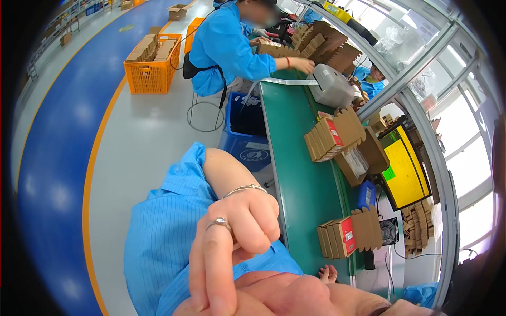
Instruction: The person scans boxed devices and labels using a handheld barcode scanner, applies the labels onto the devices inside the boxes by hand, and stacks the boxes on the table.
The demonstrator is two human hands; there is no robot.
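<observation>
My left hand is raised close to the camera in the lower middle, with a ring on one finger and a thin bracelet at the wrist. Some of its fingers are curled in and two point down, pressed together. Their tips meet the skin of my right hand, which lies across the bottom edge, large and partly cut off. A dark band shows near its wrist. Anything between the two hands is hidden. Several fingertips show at the green table beyond; whose they are is unclear.
Stacks of cardboard boxes with red labels stand on the table, near a grey machine and a yellow panel. A co-worker in blue reaches toward the machine. A blue bin and an orange crate are at left.
</observation>
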